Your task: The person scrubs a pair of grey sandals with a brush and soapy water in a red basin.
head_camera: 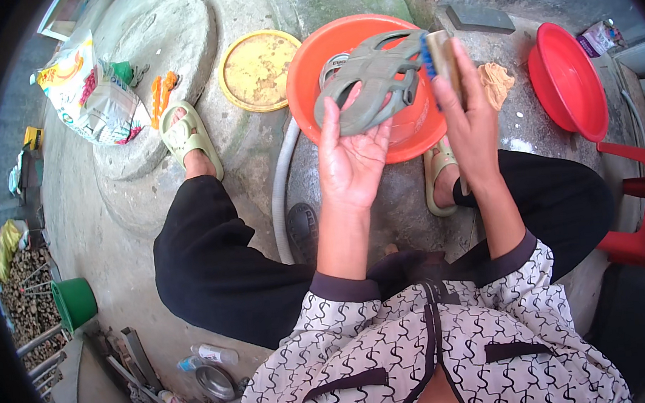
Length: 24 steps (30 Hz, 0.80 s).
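My left hand (354,168) grips a grey-green clog sandal (372,75) with large cut-outs, thumb on one side and fingers beneath it. A scrub brush (445,64) with blue bristles and a wooden-looking back is in my right hand (471,127). Its bristles face the sandal and meet its right end in the picture, though actual contact is hard to tell. Behind the sandal, an orange-red plastic basin (306,97) sits on the concrete ground. Partly hidden by the sandal, an item with printed writing (332,67) shows inside the basin.
Left of the basin lie a round yellow lid (260,70) and a grey corrugated hose (284,187). A dark sandal (303,231) rests near the hose. Toward the right are a crumpled tan cloth (496,82), a tilted red basin (569,82) and a red plastic chair (641,205). A printed bag (89,95) stands far left.
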### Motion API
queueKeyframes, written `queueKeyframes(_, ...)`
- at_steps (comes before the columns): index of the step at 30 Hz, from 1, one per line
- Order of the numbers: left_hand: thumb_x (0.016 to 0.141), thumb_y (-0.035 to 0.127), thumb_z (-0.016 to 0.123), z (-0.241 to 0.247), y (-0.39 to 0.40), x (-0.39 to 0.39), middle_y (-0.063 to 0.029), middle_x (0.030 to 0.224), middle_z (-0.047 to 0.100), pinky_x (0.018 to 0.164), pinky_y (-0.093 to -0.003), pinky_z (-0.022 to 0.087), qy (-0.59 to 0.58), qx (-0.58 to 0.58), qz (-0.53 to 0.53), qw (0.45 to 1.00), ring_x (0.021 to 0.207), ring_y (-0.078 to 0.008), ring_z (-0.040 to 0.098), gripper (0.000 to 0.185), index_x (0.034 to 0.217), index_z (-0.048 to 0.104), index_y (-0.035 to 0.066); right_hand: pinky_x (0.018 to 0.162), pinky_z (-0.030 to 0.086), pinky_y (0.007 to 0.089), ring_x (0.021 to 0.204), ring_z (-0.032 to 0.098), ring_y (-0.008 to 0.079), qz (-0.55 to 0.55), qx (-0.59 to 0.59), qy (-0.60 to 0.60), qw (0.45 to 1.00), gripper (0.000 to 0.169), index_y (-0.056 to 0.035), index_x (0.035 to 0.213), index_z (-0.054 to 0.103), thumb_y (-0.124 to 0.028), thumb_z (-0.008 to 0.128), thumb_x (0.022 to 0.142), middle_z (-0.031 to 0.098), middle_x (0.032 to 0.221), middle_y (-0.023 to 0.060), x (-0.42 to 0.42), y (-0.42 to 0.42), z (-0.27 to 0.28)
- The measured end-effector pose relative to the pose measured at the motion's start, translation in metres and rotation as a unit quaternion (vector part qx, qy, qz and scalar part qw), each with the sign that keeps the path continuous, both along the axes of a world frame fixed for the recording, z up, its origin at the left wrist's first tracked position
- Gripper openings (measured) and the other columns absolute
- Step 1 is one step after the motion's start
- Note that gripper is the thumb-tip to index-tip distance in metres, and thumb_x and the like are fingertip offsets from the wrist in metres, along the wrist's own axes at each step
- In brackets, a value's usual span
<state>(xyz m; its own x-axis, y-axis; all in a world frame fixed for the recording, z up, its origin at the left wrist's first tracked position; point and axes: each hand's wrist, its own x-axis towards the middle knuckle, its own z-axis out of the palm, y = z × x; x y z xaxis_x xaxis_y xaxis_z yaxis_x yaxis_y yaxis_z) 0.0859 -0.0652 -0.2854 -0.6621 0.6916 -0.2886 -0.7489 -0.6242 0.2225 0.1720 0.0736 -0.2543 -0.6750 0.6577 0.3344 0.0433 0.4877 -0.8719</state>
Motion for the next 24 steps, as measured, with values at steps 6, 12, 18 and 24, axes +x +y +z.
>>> queueKeyframes(6, 0.103, 0.036, 0.057, -0.004, 0.000, 0.009, -0.0103, 0.133, 0.062, 0.101, -0.0362, 0.050, 0.071, -0.082, 0.048, 0.993, 0.119, -0.0199, 0.062, 0.048, 0.135, 0.055, 0.001, 0.085, 0.051, 0.0421, 0.098, 0.066, 0.0368, 0.089, 0.173, -0.157, 0.968, 0.053, -0.0213, 0.149, 0.049, -0.032, 0.061, 0.099, 0.066, 0.109, 0.0233, 0.006, -0.042, 0.008)
queueKeyframes(12, 0.103, 0.037, 0.056, 0.013, 0.007, 0.012, -0.0101, 0.132, 0.062, 0.102, -0.0369, 0.050, 0.141, -0.110, 0.090, 0.980, 0.121, -0.0204, 0.060, 0.048, 0.134, 0.056, 0.001, 0.076, 0.051, 0.0455, 0.081, 0.065, 0.0376, 0.063, 0.104, -0.113, 0.986, 0.052, -0.0252, 0.149, 0.049, -0.039, 0.057, 0.100, 0.064, 0.088, 0.0214, -0.006, -0.036, 0.012)
queueKeyframes(18, 0.103, 0.045, 0.054, 0.014, 0.008, 0.017, -0.0113, 0.144, 0.053, 0.111, -0.0411, 0.040, 0.135, -0.107, 0.057, 0.983, 0.128, -0.0212, 0.055, 0.060, 0.144, 0.046, 0.002, 0.080, 0.052, 0.0437, 0.093, 0.068, 0.0403, 0.039, 0.076, -0.108, 0.990, 0.051, -0.0223, 0.148, 0.049, -0.032, 0.061, 0.099, 0.067, 0.106, 0.0234, -0.016, -0.033, 0.015)
queueKeyframes(24, 0.101, 0.065, 0.039, 0.027, -0.001, 0.009, -0.0105, 0.144, 0.053, 0.114, -0.0429, 0.037, 0.099, -0.062, 0.020, 0.993, 0.133, -0.0244, 0.051, 0.076, 0.147, 0.045, 0.005, 0.098, 0.048, 0.0355, 0.119, 0.064, 0.0300, 0.056, -0.004, -0.083, 0.995, 0.049, -0.0079, 0.145, 0.050, -0.024, 0.061, 0.100, 0.064, 0.131, 0.0195, -0.020, -0.021, 0.023)
